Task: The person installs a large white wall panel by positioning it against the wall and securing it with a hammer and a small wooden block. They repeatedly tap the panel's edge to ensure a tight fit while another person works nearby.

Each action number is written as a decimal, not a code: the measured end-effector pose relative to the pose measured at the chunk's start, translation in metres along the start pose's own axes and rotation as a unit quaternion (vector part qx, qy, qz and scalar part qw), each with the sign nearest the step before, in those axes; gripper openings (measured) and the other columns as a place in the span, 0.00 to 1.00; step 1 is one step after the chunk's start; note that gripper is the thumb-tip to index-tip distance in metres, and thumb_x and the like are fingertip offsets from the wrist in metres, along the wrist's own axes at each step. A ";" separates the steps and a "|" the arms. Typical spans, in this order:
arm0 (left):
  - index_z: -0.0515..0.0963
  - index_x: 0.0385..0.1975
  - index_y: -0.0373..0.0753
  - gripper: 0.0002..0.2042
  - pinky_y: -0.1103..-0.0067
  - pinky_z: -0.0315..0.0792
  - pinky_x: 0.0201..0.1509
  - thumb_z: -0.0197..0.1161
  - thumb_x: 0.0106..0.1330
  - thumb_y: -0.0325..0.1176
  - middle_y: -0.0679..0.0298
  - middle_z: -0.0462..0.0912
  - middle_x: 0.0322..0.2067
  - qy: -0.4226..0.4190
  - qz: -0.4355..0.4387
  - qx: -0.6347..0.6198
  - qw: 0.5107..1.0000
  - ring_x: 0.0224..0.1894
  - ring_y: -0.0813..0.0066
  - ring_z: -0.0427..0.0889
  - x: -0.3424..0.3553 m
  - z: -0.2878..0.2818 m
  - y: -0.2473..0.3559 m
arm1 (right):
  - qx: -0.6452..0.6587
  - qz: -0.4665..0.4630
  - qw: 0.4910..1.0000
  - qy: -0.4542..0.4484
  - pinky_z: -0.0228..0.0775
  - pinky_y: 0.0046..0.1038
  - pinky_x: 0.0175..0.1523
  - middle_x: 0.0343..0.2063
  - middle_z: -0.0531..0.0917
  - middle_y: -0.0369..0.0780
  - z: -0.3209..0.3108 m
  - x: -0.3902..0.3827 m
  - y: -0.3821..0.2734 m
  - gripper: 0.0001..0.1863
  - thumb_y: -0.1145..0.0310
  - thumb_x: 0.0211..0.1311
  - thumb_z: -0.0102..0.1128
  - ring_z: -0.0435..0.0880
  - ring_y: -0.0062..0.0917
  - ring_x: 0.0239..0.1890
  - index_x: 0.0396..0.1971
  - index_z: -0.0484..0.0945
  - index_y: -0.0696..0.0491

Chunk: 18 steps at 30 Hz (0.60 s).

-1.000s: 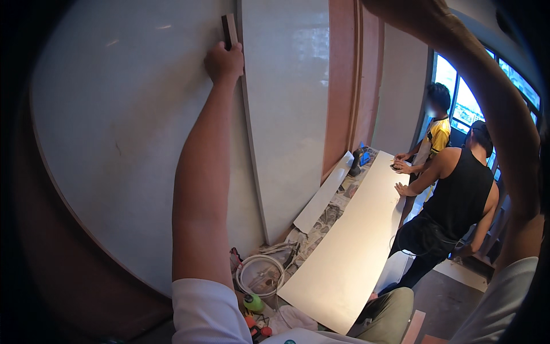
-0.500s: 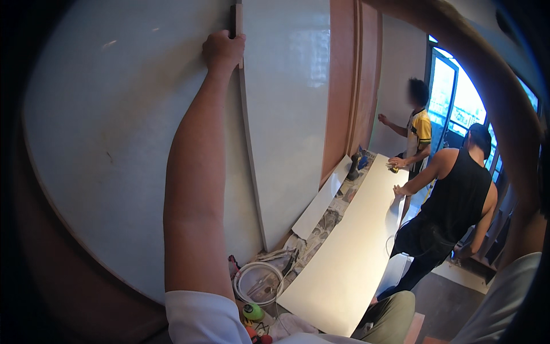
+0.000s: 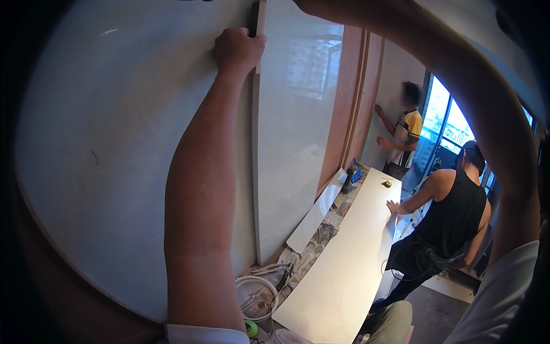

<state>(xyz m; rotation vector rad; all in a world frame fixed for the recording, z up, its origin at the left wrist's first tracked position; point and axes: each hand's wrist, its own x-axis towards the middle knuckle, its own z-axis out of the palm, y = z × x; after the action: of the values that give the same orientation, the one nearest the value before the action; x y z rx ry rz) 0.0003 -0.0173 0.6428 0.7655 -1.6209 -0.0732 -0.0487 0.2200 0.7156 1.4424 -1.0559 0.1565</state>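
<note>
The left hand [image 3: 238, 51] is closing around the edge of a tall pale panel [image 3: 114, 143] leaning upright against the wall, fingers curling over the thin grey edge strip [image 3: 255, 172] that is running down to the floor. The right arm is reaching up and out of the top of the view, so I cannot tell whether the right hand is gripping anything. A second glossy panel [image 3: 298, 126] is standing just beside the first, with reddish-brown trim [image 3: 344, 114] behind it. To handle this well, I judge the grip should be staying firm on the edge and the panel kept upright, since it looks heavy and liable to tip. Further out, a long white board [image 3: 344, 252] is lying on the table, a person in a black top [image 3: 452, 223] is leaning on it, and another person [image 3: 407, 137] is touching the far wall. Coiled hose [image 3: 252, 292] is lying on the floor.
</note>
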 end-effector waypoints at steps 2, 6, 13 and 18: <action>0.87 0.32 0.37 0.17 0.66 0.82 0.48 0.69 0.58 0.47 0.54 0.89 0.33 0.007 -0.004 0.033 0.999 0.40 0.57 0.89 0.001 -0.007 -0.013 | -0.008 0.010 0.999 -0.039 0.80 0.41 0.30 0.25 0.87 0.44 0.022 0.010 0.007 0.15 0.61 0.75 0.53 0.87 0.32 0.24 0.41 0.85 0.55; 0.87 0.33 0.37 0.18 0.67 0.82 0.48 0.70 0.59 0.48 0.54 0.90 0.34 0.014 -0.004 0.014 1.000 0.40 0.58 0.89 0.004 0.002 -0.002 | -0.072 0.019 0.996 -0.049 0.81 0.41 0.32 0.25 0.87 0.44 0.016 0.014 0.014 0.16 0.61 0.75 0.53 0.87 0.32 0.25 0.39 0.85 0.56; 0.87 0.34 0.38 0.17 0.67 0.82 0.49 0.70 0.59 0.48 0.55 0.90 0.34 0.010 -0.009 0.042 0.999 0.41 0.58 0.89 0.003 -0.003 -0.003 | -0.041 -0.032 0.999 -0.004 0.84 0.37 0.37 0.27 0.87 0.45 0.035 0.016 0.012 0.14 0.64 0.75 0.52 0.89 0.35 0.28 0.41 0.84 0.56; 0.87 0.33 0.39 0.17 0.67 0.82 0.49 0.70 0.59 0.49 0.56 0.90 0.35 -0.006 -0.021 0.042 0.999 0.41 0.59 0.89 0.000 -0.010 -0.006 | -0.020 0.029 0.998 -0.056 0.84 0.38 0.40 0.30 0.89 0.46 -0.010 0.013 -0.020 0.12 0.70 0.69 0.53 0.90 0.38 0.35 0.39 0.85 0.57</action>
<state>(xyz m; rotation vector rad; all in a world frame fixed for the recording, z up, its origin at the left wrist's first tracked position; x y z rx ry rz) 0.0117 -0.0182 0.6419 0.8646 -1.6277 -0.0398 -0.0229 0.2178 0.7115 1.3982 -1.1868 0.0969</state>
